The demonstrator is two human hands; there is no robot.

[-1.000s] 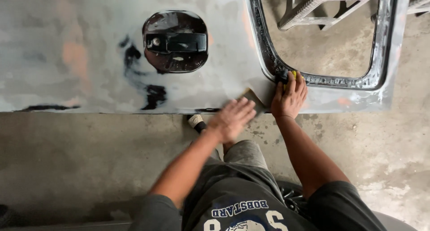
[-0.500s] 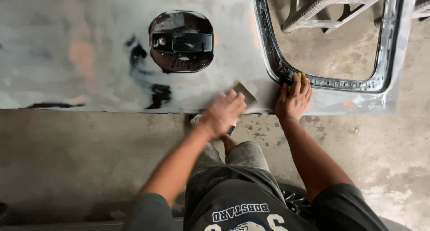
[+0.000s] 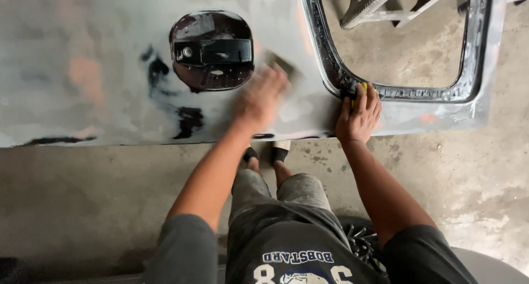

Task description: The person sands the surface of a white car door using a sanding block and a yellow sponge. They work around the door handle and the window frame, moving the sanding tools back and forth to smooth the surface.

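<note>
Left hand (image 3: 259, 96) (motion-blurred) lies flat, pressing a sanding pad (image 3: 284, 66) on the grey car door (image 3: 82, 52), right of the dark handle recess (image 3: 212, 50). Right hand (image 3: 359, 114) curls around the window frame (image 3: 330, 77), something yellow (image 3: 363, 87) under its fingers. Risk: the pad catches the recess edge and scuffs it.

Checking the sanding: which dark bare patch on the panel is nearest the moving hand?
The round handle recess, just left of the blurred left hand; the other black patches lie farther left.
</note>
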